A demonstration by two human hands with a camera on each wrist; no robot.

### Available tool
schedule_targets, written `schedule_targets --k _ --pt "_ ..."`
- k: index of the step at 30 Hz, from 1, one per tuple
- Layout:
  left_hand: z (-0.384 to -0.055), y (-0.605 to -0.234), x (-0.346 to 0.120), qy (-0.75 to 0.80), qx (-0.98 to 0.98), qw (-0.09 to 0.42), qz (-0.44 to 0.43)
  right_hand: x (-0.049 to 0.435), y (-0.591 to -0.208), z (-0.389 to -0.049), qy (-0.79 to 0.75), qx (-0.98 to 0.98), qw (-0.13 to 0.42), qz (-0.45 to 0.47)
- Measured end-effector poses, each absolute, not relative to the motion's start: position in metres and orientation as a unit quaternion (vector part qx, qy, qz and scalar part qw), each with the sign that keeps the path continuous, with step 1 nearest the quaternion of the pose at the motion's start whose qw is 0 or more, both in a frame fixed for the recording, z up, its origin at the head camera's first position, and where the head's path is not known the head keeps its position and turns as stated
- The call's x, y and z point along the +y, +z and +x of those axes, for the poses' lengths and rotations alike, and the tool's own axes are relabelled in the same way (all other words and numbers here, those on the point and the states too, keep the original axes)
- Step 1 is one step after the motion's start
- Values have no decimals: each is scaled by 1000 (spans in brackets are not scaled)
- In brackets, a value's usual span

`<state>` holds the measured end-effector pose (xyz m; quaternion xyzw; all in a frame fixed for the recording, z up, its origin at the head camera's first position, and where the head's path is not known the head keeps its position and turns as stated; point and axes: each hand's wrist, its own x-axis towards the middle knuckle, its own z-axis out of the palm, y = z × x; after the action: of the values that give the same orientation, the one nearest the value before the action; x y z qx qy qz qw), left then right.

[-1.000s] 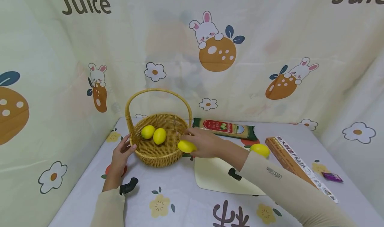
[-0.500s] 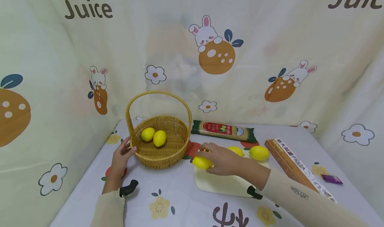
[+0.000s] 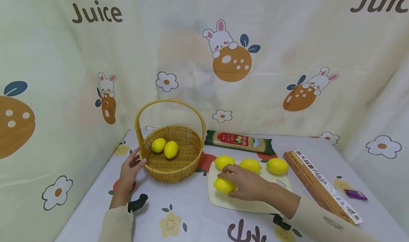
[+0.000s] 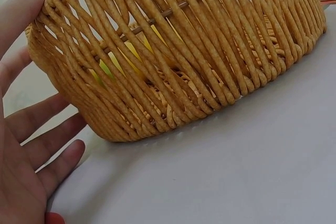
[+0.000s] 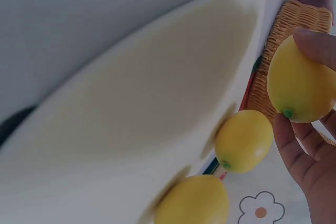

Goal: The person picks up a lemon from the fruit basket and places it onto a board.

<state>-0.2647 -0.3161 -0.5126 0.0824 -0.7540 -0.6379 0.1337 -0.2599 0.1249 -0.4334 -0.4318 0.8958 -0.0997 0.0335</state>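
Observation:
In the head view, my left hand (image 3: 130, 170) rests against the left side of a wicker basket (image 3: 172, 174) with a tall handle. The left wrist view shows its thumb at the rim and straight, spread fingers (image 4: 60, 163) along the outer wall. Two lemons, a left one (image 3: 158, 145) and a right one (image 3: 171, 149), lie inside the basket. My right hand (image 3: 249, 185) holds another lemon (image 3: 223, 185) between thumb and fingers, above a cream cutting board (image 3: 220, 201). Behind that hand, a row of three lemons (image 3: 250, 165) lies at the board's far edge.
A green-ended pasta bag (image 3: 239, 141) lies at the back. To the right are a long pasta box (image 3: 322, 187) and a small purple packet (image 3: 356, 194). Printed cloth (image 3: 191, 50) hangs around the table.
My right hand has carried its lemon away from the basket, rightward and nearer to me, over the board. Lemons it was covering now show. The left hand stays at the basket.

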Motion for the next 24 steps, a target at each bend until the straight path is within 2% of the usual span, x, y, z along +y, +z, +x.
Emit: schedule_targets --k 24 --pt "-264 -508 -314 -635 -755 127 100 131 -458 -259 -121 901 48 -414"
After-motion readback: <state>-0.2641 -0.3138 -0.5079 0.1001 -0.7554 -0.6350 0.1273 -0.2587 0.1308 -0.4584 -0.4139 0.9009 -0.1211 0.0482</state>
